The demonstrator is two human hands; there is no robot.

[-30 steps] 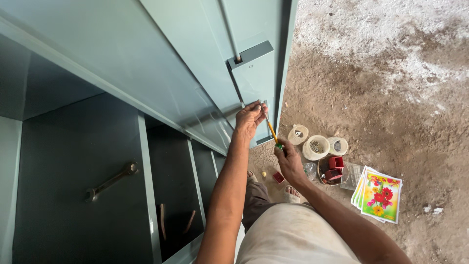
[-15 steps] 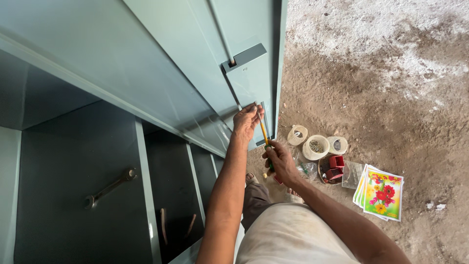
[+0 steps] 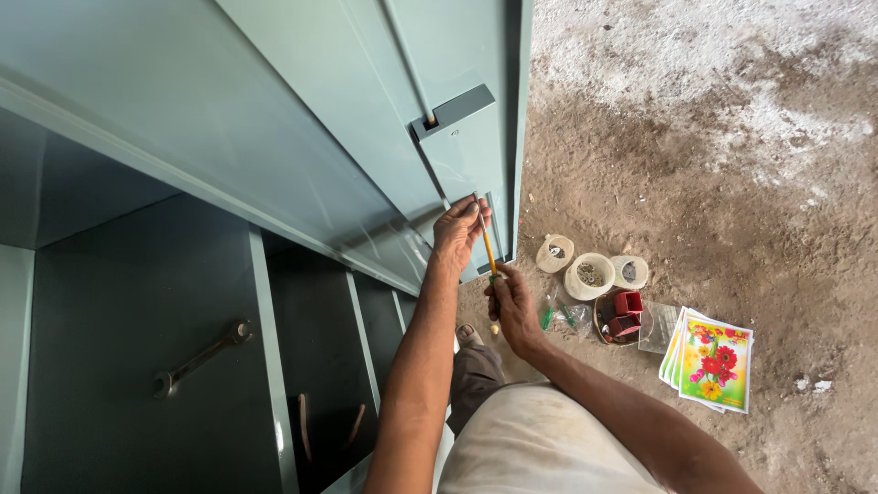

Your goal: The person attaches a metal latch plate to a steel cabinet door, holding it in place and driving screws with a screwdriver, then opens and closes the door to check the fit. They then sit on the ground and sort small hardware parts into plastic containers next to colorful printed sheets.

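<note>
At lower centre, the right hand (image 3: pixel 512 306) gripped the handle of a slim yellow screwdriver (image 3: pixel 488 247). Just above, the left hand (image 3: pixel 459 230) pinched its tip against the smooth grey metal cabinet door (image 3: pixel 457 155). Open dirt floor (image 3: pixel 713 165) lay at right, past small round containers (image 3: pixel 590 274).

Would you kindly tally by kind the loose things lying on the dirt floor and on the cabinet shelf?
Round white tubs: 3
Red boxes: 2
Stack of flower-printed packets: 1
Clear plastic bags: 2
Wrench on the shelf: 1
Total: 9
</note>
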